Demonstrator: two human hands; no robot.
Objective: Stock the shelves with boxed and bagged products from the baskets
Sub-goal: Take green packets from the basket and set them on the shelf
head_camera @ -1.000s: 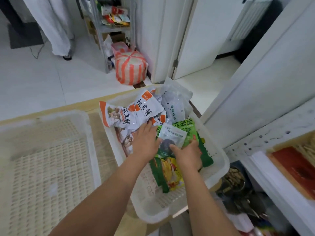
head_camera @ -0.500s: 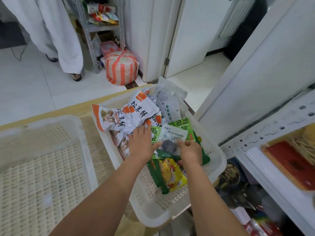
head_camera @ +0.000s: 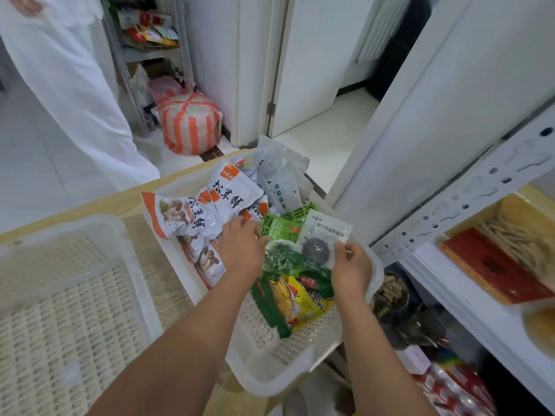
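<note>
While the R hand (head_camera: 351, 265) pinches the pouch (head_camera: 326, 235) by its lower right corner, thumb on top and fingers curled beneath, the pouch slants over the green bag (head_camera: 280, 228) at the right side of the basket (head_camera: 270, 382); can't tell if it's fully clear of the pile. The L hand (head_camera: 241, 249) lies knuckles-up on the pile betw. the mushroom bags (head_camera: 228, 193) and the green bag. Its fingertips bend down out of sight, so can't say whether they grip sth or only press.

Step in hand, prob.: getting the pouch out for the shelf (head_camera: 468, 283), which stands just beside the basket on the right.

To do it well:
- A corner pinch is weak, and the dark ball inside will likely make the pouch swing. Slide the grip further in, or take the far edge w/ the L hand.
- Otherwise keep the L hand flat on the neighbours so nothing drags out.
- Lift up first to clear the rim, then go right.
- Mind the yellow bag (head_camera: 295, 304) near the R wrist; it could catch.
- Set it flat, label up, apart from the red box (head_camera: 495, 274) already on the shelf.
</note>
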